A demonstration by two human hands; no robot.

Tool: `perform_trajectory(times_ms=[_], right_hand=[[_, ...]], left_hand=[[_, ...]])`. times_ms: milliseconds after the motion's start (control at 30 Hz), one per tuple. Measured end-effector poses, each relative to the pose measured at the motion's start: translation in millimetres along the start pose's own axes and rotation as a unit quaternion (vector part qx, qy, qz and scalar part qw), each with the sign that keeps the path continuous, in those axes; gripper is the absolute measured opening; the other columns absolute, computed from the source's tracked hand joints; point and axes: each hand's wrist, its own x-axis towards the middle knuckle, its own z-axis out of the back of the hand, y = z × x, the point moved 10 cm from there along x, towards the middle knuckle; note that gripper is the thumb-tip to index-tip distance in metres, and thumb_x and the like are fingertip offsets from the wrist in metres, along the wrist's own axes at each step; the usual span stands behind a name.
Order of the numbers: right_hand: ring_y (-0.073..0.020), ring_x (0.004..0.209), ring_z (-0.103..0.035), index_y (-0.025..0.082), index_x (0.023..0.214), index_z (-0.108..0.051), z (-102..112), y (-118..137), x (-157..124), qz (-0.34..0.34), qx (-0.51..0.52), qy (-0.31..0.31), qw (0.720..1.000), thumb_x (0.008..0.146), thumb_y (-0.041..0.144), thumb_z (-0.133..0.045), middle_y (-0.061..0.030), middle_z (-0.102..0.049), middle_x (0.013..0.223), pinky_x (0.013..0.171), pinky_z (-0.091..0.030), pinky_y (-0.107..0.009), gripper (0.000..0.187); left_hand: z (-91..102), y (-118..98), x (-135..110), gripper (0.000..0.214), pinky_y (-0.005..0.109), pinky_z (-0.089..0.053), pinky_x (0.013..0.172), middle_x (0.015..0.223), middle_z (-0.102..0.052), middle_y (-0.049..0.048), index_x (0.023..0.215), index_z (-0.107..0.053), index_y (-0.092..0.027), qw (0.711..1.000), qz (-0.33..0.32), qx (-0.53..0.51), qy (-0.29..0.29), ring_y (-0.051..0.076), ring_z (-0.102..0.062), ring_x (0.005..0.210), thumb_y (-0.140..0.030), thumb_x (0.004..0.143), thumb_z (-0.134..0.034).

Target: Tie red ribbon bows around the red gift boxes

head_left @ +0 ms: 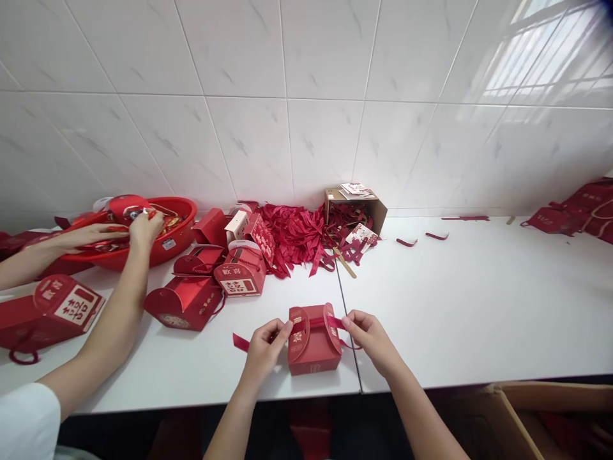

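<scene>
In front of me a small red gift box [315, 352] with rounded, folded-in top flaps sits near the table's front edge. A dark red ribbon [316, 323] runs across its top. My left hand [264, 350] pinches the ribbon at the box's left side, and a loose tail sticks out leftward past the fingers. At the right side my right hand [368, 337] pinches the other part of the ribbon between thumb and finger. Part of that end hangs below the right hand.
A co-worker's hands [143, 230] reach into a red basin [177, 246] at left. Several red boxes [184, 303] stand between us. Behind lie a heap of red ribbons [292, 233] and a tipped cardboard box [380, 214]. Red bags [587, 207] lie far right; an open carton [507, 415] stands below.
</scene>
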Motion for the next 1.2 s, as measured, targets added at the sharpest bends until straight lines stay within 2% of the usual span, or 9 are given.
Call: perform_trajectory(times_ms=[333,533,700,767,833,933,1033,1133,1200], right_hand=[[-0.0078,0.050,-0.036,0.017,0.063,-0.048,5,-17,10,0.007,-0.037,-0.012,0.999,0.068,0.065,-0.065,0.0049,-0.042,0.054,0.048,-0.032,-0.023,0.051],[-0.0187,0.084,-0.051,0.021,0.081,-0.053,46,6,-13,0.086,-0.089,-0.166,0.978,0.076,0.059,-0.061,-0.0035,-0.055,0.086,0.078,-0.043,-0.032,0.040],[-0.0154,0.060,-0.045,0.018,0.067,-0.059,23,-8,-27,0.023,-0.122,-0.065,0.990,0.086,0.060,-0.047,-0.0002,-0.049,0.061,0.060,-0.038,-0.029,0.047],[-0.0153,0.060,-0.046,0.018,0.070,-0.061,8,-20,-28,-0.008,-0.101,-0.026,0.995,0.086,0.063,-0.045,-0.0002,-0.050,0.060,0.058,-0.037,-0.028,0.050],[-0.0141,0.056,-0.044,0.019,0.074,-0.060,2,-30,-27,-0.034,-0.032,-0.041,0.998,0.085,0.066,-0.044,0.0008,-0.049,0.059,0.055,-0.036,-0.027,0.051],[-0.0117,0.054,-0.046,0.021,0.093,-0.062,3,-39,-24,-0.062,0.165,-0.096,0.980,0.083,0.063,-0.050,-0.0004,-0.057,0.072,0.051,-0.037,-0.026,0.045],[-0.0120,0.066,-0.055,0.027,0.104,-0.062,10,-34,-21,-0.052,0.336,-0.137,0.931,0.080,0.052,-0.063,-0.0018,-0.062,0.095,0.055,-0.045,-0.025,0.035],[-0.0140,0.078,-0.060,0.026,0.093,-0.066,30,-26,-20,-0.034,0.390,-0.188,0.901,0.077,0.043,-0.071,-0.0015,-0.063,0.098,0.060,-0.050,-0.024,0.024],[-0.0143,0.084,-0.061,0.026,0.090,-0.068,44,-20,-21,-0.012,0.396,-0.217,0.892,0.076,0.041,-0.072,-0.0010,-0.064,0.100,0.063,-0.051,-0.024,0.020]], left_hand=[[18.3,13,5,0.045,0.022,-0.037,0.052,0.053,-0.043,-0.0036,0.054,-0.047,-0.018,0.998,0.002,0.062,-0.034,0.012,-0.042,0.052,-0.055,0.073,-0.064],[61.2,-5,-24,0.028,0.031,-0.043,0.084,0.091,-0.058,0.0050,0.076,-0.062,-0.022,0.970,-0.050,0.125,-0.201,0.024,-0.053,0.095,-0.050,0.076,-0.062],[33.1,7,-43,0.036,0.035,-0.042,0.086,0.091,-0.067,0.0066,0.083,-0.073,-0.026,0.981,0.022,0.189,-0.025,0.027,-0.059,0.092,-0.049,0.088,-0.046],[27.0,17,-45,0.034,0.036,-0.042,0.088,0.099,-0.069,0.0070,0.092,-0.074,-0.027,0.983,0.058,0.177,-0.007,0.029,-0.058,0.101,-0.050,0.086,-0.050],[27.9,27,-42,0.036,0.034,-0.044,0.086,0.106,-0.068,0.0072,0.101,-0.072,-0.027,0.991,0.089,0.094,-0.041,0.028,-0.057,0.105,-0.052,0.083,-0.054],[28.2,35,-33,0.044,0.029,-0.048,0.070,0.092,-0.066,0.0056,0.109,-0.067,-0.024,0.984,0.113,-0.100,-0.097,0.020,-0.060,0.080,-0.057,0.083,-0.053],[28.2,30,-24,0.038,0.024,-0.049,0.060,0.083,-0.063,0.0015,0.110,-0.064,-0.024,0.939,0.124,-0.292,-0.133,0.012,-0.057,0.065,-0.051,0.085,-0.054],[33.6,25,-23,0.024,0.020,-0.050,0.058,0.077,-0.061,-0.0009,0.106,-0.066,-0.024,0.869,0.140,-0.437,-0.187,0.009,-0.058,0.063,-0.034,0.084,-0.060],[38.8,19,-24,0.021,0.019,-0.050,0.056,0.072,-0.060,-0.0015,0.102,-0.069,-0.022,0.858,0.130,-0.450,-0.210,0.009,-0.059,0.061,-0.027,0.082,-0.063]])
